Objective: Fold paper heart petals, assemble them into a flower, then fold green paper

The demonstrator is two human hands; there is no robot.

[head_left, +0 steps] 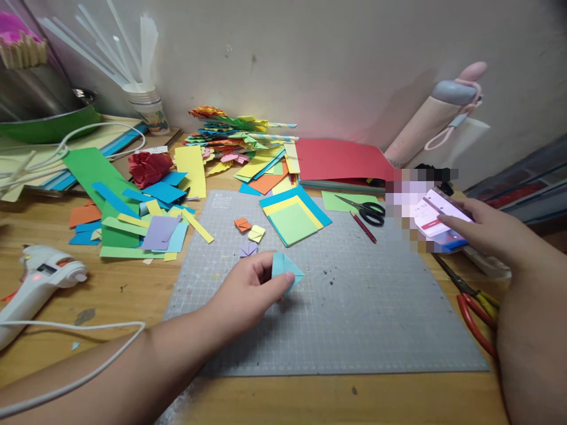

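My left hand (252, 286) pinches a folded light blue paper (287, 268) above the grey cutting mat (376, 319). Just beyond it on the mat lie three small folded papers: an orange one (242, 224), a pale yellow one (256, 234) and a purple one (248, 249). At the right, my right hand (482, 227) is on a phone (443, 221) with a lit screen, its thumb over the glass; the phone's left part is pixelated. Square sheets in blue, yellow and green (295, 221) are stacked on the mat's far part.
Black scissors (370, 211) and a dark red pencil (363, 227) lie at the mat's far right. Red-handled scissors (476, 313) sit by its right edge. A glue gun (42, 283), its cord crossing my left forearm, and paper scraps (119, 230) occupy the left. A red folder (341, 159) lies behind.
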